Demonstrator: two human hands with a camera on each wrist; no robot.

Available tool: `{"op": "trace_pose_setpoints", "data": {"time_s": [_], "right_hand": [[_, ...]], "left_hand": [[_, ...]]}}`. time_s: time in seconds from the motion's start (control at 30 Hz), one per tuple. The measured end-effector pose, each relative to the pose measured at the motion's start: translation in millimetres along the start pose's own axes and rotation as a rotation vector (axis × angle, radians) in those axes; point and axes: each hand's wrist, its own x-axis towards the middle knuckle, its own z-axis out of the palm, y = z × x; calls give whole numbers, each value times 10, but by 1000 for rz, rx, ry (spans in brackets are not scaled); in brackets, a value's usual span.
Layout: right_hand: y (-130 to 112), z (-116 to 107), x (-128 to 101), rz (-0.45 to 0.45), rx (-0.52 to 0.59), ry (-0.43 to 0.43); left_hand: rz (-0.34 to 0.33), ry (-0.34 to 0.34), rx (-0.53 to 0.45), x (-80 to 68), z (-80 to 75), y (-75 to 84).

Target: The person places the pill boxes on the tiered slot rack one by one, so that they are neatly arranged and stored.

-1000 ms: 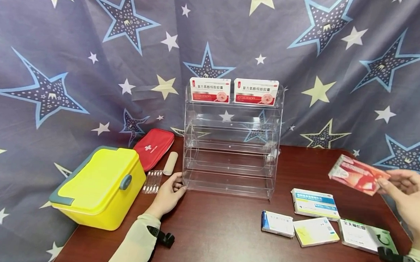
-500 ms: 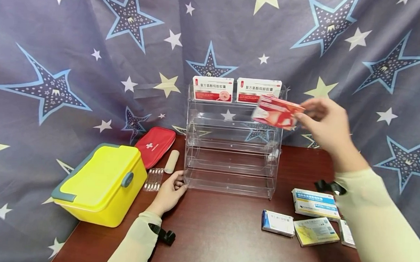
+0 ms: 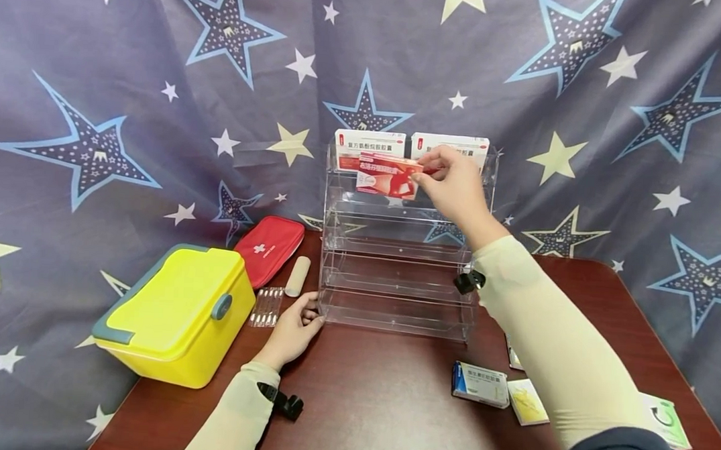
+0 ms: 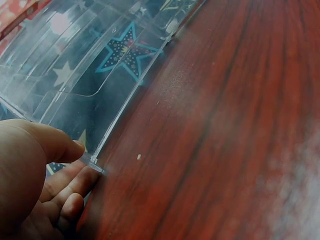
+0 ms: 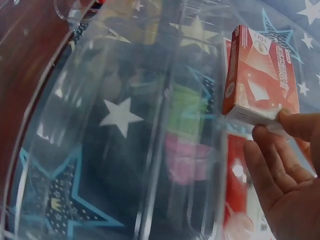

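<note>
Red carton (image 3: 388,176) (flat, oblong) hangs pinched by right hand (image 3: 457,187); left hand (image 3: 292,333) pinches clear tiered rack (image 3: 397,283).

复方氨酚烷胺胶囊 — white-red box (image 3: 370,143); cross (image 3: 259,249) — pouch (image 3: 273,247)

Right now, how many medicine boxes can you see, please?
7: two red-white boxes high on the rack; a red box in the right hand; four on the table: blue-white box, yellow box, green-white box, a partly hidden box. The right sleeve may hide more.
</note>
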Motion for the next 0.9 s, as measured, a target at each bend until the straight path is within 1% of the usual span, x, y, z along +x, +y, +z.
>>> {"op": "trace_pose_setpoints", "data": {"time_s": [0.13,0.27,0.5,0.7,0.9], "right_hand": [[17,161,53,-10,3,2],[18,268,69,0,-11,-20],[3,384,39,33,-21,-52],[27,478,13,7,-11,-65],[30,517,14,-4,-25,-63]], "left_hand": [[0,2,-6,3,3,1],[-9,-1,-11,4,7,-8],[-15,0,-11,7,11,-10],[-22,-1,-7,8,12,-14],[-10,0,-10,11,14,0]]}}
